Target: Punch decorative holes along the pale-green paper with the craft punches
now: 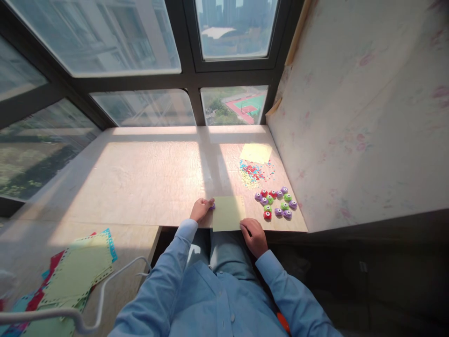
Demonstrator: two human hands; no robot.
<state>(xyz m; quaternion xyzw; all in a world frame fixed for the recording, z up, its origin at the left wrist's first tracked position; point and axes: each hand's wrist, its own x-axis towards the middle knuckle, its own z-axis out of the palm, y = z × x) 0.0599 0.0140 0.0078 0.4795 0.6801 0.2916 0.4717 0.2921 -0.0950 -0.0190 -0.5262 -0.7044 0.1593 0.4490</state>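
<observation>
A yellow-green paper sheet [228, 213] lies at the near edge of the wooden table [147, 178], partly hanging over it. My left hand [200, 209] is closed around a small purple paper punch [212, 205] pressed at the sheet's left edge. My right hand [253, 234] holds the sheet's lower right corner at the table's edge. Both sleeves are light blue.
Several purple, green and red punches [276, 202] sit in a cluster to the right. Beyond them lie a pile of coloured confetti [253, 173] and a yellow sheet [256, 153]. Punched coloured sheets [75, 274] lie on the lower surface at left. A wall panel [358, 117] borders the right; windows stand behind.
</observation>
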